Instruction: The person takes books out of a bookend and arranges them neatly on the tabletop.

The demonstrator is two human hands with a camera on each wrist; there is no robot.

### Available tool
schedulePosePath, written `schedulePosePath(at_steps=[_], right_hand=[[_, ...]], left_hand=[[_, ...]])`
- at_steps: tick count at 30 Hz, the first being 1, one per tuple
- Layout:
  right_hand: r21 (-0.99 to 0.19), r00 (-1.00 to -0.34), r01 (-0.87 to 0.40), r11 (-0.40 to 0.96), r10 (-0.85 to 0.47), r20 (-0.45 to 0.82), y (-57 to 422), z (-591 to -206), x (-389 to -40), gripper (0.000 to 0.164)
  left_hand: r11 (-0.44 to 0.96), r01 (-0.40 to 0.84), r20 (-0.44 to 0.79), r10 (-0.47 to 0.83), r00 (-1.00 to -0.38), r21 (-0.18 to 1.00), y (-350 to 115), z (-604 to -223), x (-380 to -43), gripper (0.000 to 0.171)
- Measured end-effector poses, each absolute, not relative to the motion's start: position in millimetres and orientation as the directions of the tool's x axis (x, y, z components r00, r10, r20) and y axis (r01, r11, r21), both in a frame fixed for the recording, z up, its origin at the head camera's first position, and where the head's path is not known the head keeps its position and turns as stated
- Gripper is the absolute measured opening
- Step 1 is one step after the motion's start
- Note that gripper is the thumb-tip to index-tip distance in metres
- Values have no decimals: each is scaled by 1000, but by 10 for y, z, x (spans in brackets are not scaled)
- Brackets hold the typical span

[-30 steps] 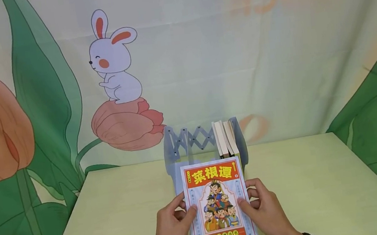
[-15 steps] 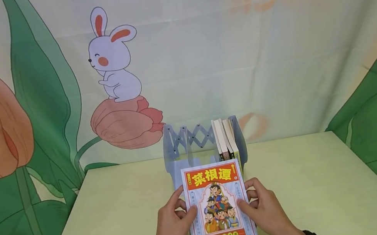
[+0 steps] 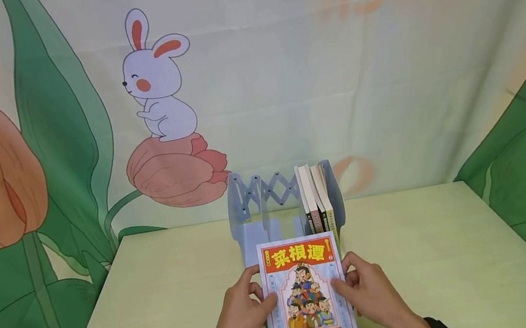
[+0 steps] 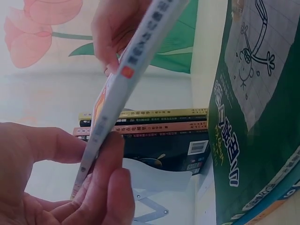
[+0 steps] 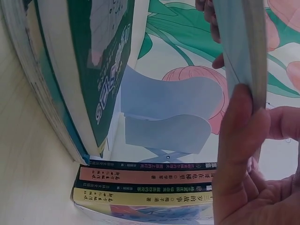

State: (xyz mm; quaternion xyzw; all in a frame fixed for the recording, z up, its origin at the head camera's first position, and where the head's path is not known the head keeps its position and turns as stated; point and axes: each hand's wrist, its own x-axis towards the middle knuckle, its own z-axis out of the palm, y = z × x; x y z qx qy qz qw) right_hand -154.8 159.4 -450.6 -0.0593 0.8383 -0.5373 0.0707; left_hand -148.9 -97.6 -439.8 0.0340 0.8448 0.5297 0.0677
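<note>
A paperback book [image 3: 309, 294] with a red title banner and cartoon figures on its cover is held up in front of the person. The left hand [image 3: 243, 309] pinches its left edge, thumb on the front cover and fingers behind. On the opposite edge the right hand [image 3: 375, 289] grips it likewise. The left wrist view shows the book's white spine [image 4: 112, 108] between thumb and fingers. Below the raised book lies a stack topped by a green book [image 4: 225, 126]. Behind it stands a blue-grey expandable book rack [image 3: 236, 210], partly hidden by the held book.
Several upright books [image 3: 310, 194] fill the right end of the rack. Blue dividers [image 5: 173, 98] separate its other sections. The pale yellow table [image 3: 429, 253] reaches back to a printed curtain [image 3: 272, 76] with a rabbit and tulips.
The held book has come down slightly toward the person, its top edge lower in view, so more of the rack and upright book spines shows. Both hands keep their grip.
</note>
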Motion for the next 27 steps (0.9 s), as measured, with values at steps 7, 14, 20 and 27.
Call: schedulePosePath(at_steps=[7, 14, 20, 27], right_hand=[[-879, -972, -14, 477, -213, -100, 1621, -4542, -1568, 21], [-828, -956, -14, 561, -249, -153, 1628, -4606, -1586, 26], [-808, -951, -29, 588, -264, -158, 1626, -4620, -1586, 26], [-804, -943, -22, 594, -279, -181, 1628, -4639, -1593, 25]], left_hand=[[471, -30, -117, 156, -981, 882, -1003, -4432, -1505, 51], [541, -26, -162, 205, -965, 840, -1030, -4489, -1517, 45], [549, -26, -181, 230, -956, 835, -1042, -4514, -1534, 44], [557, -36, -210, 251, -945, 829, -1059, -4576, -1557, 38]])
